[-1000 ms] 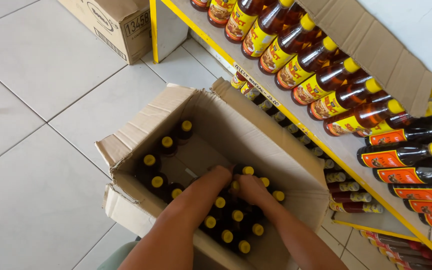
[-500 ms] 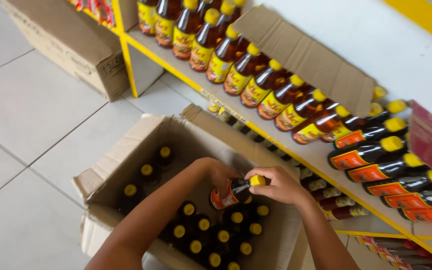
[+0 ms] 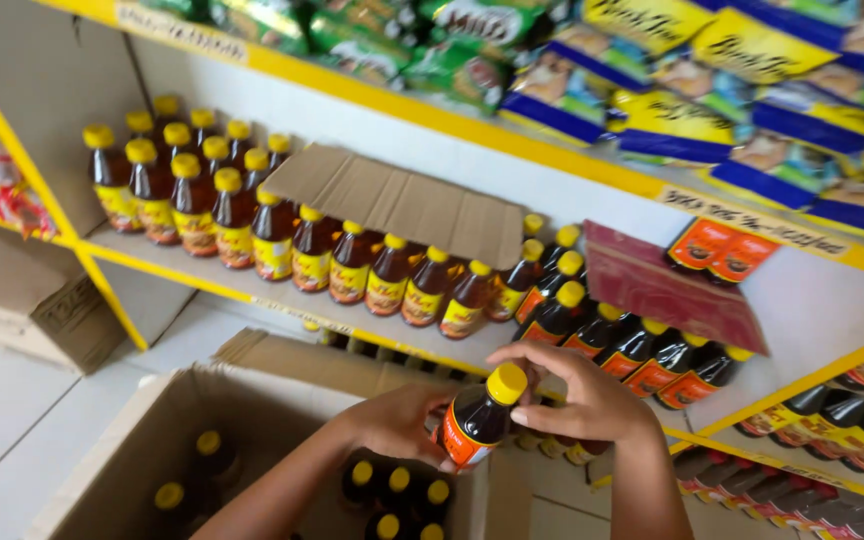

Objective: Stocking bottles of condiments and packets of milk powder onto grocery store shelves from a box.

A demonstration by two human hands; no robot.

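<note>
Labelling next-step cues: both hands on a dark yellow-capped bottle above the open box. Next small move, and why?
Probably carry the dark yellow-capped bottle, gripped by left hand and right hand, up toward the white shelf: it is already clear of the brown cardboard box, and matching bottles stand in rows there.

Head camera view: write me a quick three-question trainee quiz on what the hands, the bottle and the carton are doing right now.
1. True or false: both hands grip the same bottle.
2. What colour is that bottle's cap?
A. red
B. yellow
C. green
3. Where do the other loose bottles under the hands stand?

Key
1. True: the left hand holds the bottle low on its label side, and the right hand closes round its neck and cap end.
2. B, yellow.
3. Upright inside the open cardboard carton on the floor, below the shelf of matching bottles.
</note>
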